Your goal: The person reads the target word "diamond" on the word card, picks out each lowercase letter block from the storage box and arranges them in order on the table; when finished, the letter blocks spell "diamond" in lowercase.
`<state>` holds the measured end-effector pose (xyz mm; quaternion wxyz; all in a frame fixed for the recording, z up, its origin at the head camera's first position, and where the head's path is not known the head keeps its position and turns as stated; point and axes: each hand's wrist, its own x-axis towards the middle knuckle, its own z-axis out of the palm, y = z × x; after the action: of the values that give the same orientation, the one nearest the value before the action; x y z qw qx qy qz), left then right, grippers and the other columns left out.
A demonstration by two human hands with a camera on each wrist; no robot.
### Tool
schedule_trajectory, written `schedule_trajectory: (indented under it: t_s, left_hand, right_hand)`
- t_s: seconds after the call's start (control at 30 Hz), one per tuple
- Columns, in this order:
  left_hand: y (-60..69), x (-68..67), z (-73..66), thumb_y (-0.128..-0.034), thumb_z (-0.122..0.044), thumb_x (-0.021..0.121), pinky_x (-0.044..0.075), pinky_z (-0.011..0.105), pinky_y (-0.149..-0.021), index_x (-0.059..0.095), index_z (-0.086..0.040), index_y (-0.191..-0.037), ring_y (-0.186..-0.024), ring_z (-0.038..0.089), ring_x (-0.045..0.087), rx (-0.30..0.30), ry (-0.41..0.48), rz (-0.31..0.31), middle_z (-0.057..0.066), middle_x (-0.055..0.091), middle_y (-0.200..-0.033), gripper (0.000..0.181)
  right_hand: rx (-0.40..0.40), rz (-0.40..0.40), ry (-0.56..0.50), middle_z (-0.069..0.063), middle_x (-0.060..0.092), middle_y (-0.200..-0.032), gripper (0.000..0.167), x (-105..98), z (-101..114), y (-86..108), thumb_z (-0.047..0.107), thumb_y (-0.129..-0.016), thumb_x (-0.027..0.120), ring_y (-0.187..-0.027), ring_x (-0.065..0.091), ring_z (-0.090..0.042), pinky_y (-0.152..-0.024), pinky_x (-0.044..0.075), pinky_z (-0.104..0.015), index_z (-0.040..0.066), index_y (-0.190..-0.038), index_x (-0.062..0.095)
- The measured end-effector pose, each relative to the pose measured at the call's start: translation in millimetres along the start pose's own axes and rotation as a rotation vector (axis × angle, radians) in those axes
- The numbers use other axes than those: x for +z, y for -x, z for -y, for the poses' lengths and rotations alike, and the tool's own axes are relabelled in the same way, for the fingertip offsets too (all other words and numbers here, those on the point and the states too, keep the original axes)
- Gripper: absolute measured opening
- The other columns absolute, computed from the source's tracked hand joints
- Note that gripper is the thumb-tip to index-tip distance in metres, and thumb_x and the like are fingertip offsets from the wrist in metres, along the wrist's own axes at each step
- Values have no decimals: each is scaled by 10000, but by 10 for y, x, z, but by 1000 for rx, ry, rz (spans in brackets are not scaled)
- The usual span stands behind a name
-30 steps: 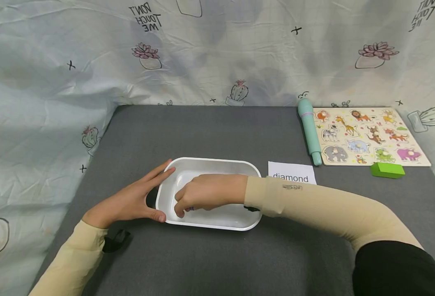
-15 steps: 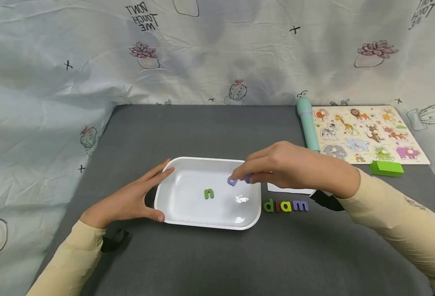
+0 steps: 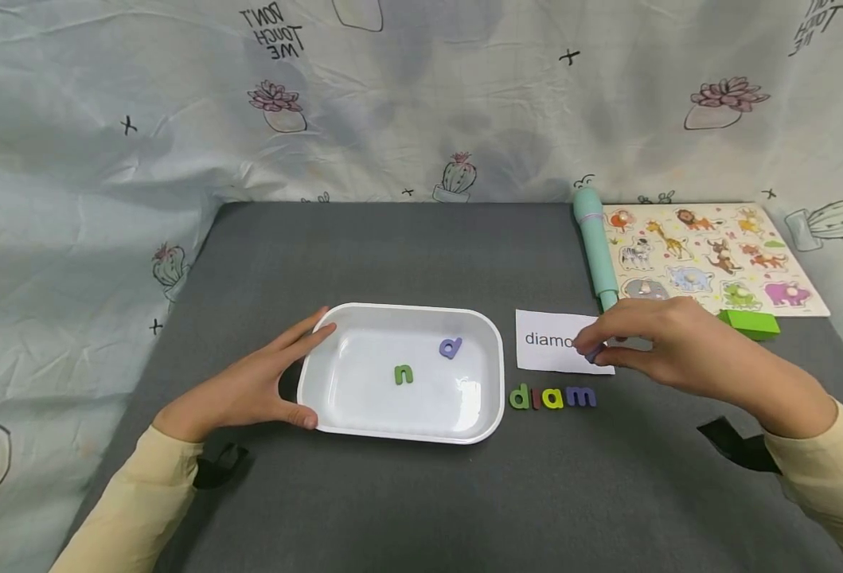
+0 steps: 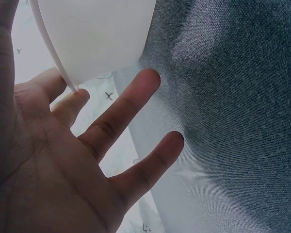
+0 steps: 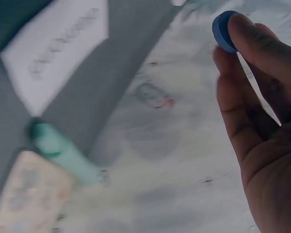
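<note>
My right hand pinches a purple-blue round letter piece between thumb and fingers, above the right part of the white word card. In the right wrist view the piece is seen partly edge-on; its face is hidden. My left hand rests at the left end of the white tray, fingers spread and fairly straight, thumb at the near corner. Inside the tray lie a green letter n and a purple letter d. Below the card, coloured letters stand in a row reading "diam".
At the back right lies a wooden animal puzzle board, with a teal pen-shaped object along its left side. A green block sits by the board's near edge, partly behind the right hand. Patterned cloth hangs behind the grey table.
My right hand has moved from inside the tray to the right, over the card, carrying the purple-blue piece out. The letters n and d stay in the tray. The left hand has held its place.
</note>
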<state>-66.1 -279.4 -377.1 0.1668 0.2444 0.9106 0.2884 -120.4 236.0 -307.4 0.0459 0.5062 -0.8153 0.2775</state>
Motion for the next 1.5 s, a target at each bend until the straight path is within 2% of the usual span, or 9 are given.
schedule_trajectory:
  t_s: [0.07,0.17,0.3,0.33,0.53,0.8,1.1,1.3,1.5]
  left_hand:
    - [0,2,-5,-709,-518,883,386,556,-1022,184,-219,-1647,-1476,309,269,-1,1,3,-26,35,-1703,1208]
    - [1,5,-12,-708,-512,886,389,564,-1018,188,-211,-1647,-1476,319,268,-4,3,3,-27,31,-1703,1208]
    - [2,10,-8,-700,-501,895,387,570,-1019,197,-198,-1645,-1475,325,269,-2,8,1,-26,32,-1704,1213]
    - [2,12,-4,-700,-498,896,387,568,-1018,197,-200,-1645,-1475,324,270,-1,9,2,-27,31,-1704,1213]
    - [11,16,17,-706,-477,899,387,553,-1021,188,-220,-1646,-1485,315,251,8,23,6,-23,22,-1704,1206]
    - [12,21,-8,-728,-489,886,380,556,-1028,201,-198,-1644,-1482,315,261,18,19,3,2,45,-1703,1180]
    - [10,16,7,-713,-473,900,377,562,-1031,200,-209,-1644,-1481,306,254,9,18,-1,-8,36,-1704,1195]
    - [5,22,22,-712,-498,892,379,551,-1033,192,-217,-1646,-1484,298,251,9,17,1,-19,31,-1703,1201]
    - [3,25,26,-708,-498,892,378,553,-1035,192,-215,-1646,-1486,298,246,9,18,0,-23,28,-1703,1204]
  right_hand:
    - [41,-5,8,137,718,-974,412,53,-46,123,534,-1001,485,-834,653,-7,-685,480,-127,242,-1067,767]
    - [81,-15,23,134,719,-979,188,154,-126,287,337,-909,779,-820,650,5,-675,472,-139,234,-1066,766]
    - [129,-8,39,101,731,-985,525,317,-202,473,-89,-620,897,-789,637,21,-670,474,-151,157,-1064,761]
    - [137,-4,42,89,732,-981,525,361,-215,514,-97,-610,900,-781,632,23,-669,473,-147,139,-1058,759]
    - [181,18,53,69,725,-954,491,573,-273,689,-78,-624,915,-805,645,-15,-680,488,-167,121,-1043,757]
    - [229,72,180,20,746,-1006,414,658,-283,760,-19,-676,901,-896,701,-121,-697,560,-384,136,-1037,771]
    - [259,107,197,14,736,-977,374,667,-229,710,-30,-710,882,-850,692,-127,-661,555,-383,104,-1037,762]
    - [267,135,213,21,727,-992,363,510,-160,571,20,-730,890,-801,668,-88,-612,530,-346,119,-1053,757]
    - [213,101,197,58,696,-1144,514,200,33,187,193,-735,923,-921,668,-94,-693,547,-356,213,-1206,718]
